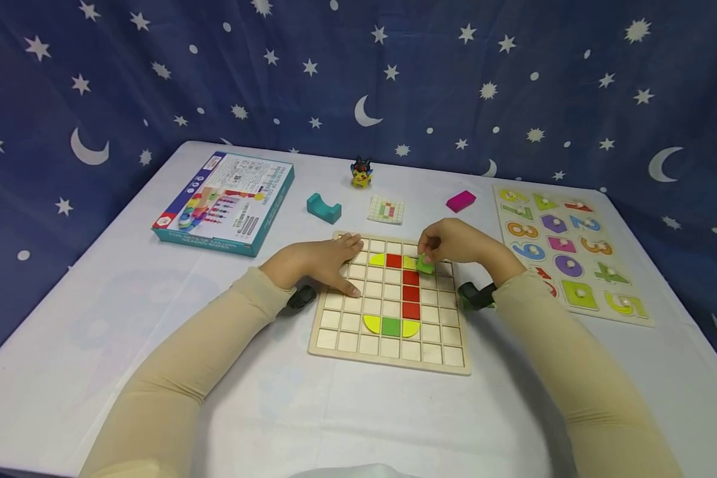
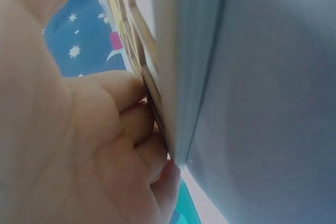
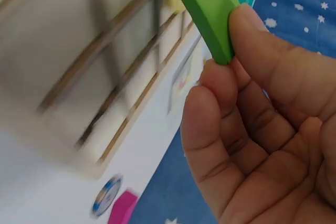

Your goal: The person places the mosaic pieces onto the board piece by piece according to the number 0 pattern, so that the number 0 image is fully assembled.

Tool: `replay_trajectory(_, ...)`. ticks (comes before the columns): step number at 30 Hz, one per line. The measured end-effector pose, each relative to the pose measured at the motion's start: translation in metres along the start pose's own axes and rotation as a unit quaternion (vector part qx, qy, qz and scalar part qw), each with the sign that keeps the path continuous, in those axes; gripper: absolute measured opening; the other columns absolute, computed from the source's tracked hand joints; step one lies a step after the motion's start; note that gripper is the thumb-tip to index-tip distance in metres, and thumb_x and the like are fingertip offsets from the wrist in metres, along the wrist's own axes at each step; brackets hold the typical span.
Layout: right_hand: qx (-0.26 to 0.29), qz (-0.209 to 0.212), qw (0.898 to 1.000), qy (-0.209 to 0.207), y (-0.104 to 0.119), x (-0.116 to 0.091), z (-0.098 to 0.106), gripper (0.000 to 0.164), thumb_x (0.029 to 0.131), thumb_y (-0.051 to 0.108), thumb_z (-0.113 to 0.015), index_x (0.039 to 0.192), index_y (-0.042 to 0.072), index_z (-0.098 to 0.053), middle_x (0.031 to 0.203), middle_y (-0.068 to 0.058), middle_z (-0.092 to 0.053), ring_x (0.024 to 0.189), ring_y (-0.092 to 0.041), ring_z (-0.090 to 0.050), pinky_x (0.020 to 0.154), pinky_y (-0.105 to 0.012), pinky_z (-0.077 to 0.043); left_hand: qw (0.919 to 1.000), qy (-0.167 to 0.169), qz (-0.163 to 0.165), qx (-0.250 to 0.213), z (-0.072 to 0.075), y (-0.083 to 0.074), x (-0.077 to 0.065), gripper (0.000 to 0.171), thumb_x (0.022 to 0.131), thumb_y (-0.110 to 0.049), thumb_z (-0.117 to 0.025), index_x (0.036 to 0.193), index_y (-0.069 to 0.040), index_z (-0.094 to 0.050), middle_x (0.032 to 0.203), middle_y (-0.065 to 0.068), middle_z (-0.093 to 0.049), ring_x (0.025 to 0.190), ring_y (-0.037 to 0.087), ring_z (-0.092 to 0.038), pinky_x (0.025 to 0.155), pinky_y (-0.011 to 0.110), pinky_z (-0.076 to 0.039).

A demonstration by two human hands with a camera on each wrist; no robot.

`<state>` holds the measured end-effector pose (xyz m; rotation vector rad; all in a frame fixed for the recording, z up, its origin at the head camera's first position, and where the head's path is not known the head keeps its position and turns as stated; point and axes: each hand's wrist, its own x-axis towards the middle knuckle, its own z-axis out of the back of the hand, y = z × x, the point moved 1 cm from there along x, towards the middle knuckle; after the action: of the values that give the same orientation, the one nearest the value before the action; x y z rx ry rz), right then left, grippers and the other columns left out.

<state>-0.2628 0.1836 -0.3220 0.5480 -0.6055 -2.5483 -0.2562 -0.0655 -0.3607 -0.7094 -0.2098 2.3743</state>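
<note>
A wooden grid board point(image 1: 388, 362) lies on the table. My left hand point(image 1: 322, 260) rests on its left side with the thumb spread toward the middle; the left wrist view shows the fingers against the board's edge. Between thumb and fingers, my right hand point(image 1: 454, 240) pinches a green square tile point(image 3: 212, 11), tilted above the upper right cells. Beside it, a yellow quarter-round tile point(image 1: 409, 263) sits in the top row. Red square tiles point(image 1: 411, 293) run down one column. At the bottom, a green tile point(image 1: 391, 326) lies between two yellow quarter-rounds point(image 1: 372, 323).
A small pattern card point(image 1: 386, 210) lies behind the board, with a teal curved block point(image 1: 324, 209), a toy figurine point(image 1: 361, 173) and a magenta block point(image 1: 461, 201) around it. At left is a flat box point(image 1: 230, 199); at right, a number puzzle board point(image 1: 612, 312).
</note>
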Motion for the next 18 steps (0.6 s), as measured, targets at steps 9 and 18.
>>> replay_trajectory(9, -0.014, 0.029, 0.998, 0.044, 0.034, 0.031, -0.013, 0.004, 0.082, 0.005, -0.067, 0.086, 0.006, -0.066, 0.077, -0.003, -0.061, 0.070, -0.015, -0.050, 0.065, -0.026, -0.044, 1.0000, 0.005, 0.002, 0.007, 0.001, -0.002, 0.001, 0.103, 0.080, -0.057, -0.061, 0.148, -0.007, -0.002, 0.155, 0.006, 0.006, 0.143, 0.021, 0.007, 0.116, 0.037, -0.006)
replay_trajectory(18, -0.021, 0.058, 0.996, 0.067, 0.055, 0.047, -0.028, 0.006, 0.082, 0.002, -0.066, 0.087, 0.006, -0.066, 0.075, -0.003, -0.061, 0.067, -0.013, -0.051, 0.065, -0.024, -0.044, 0.9999, 0.005, 0.001, 0.012, 0.001, -0.001, -0.002, 0.103, 0.080, -0.057, -0.061, 0.148, -0.007, -0.002, 0.155, 0.006, 0.007, 0.143, 0.022, 0.008, 0.116, 0.038, -0.006)
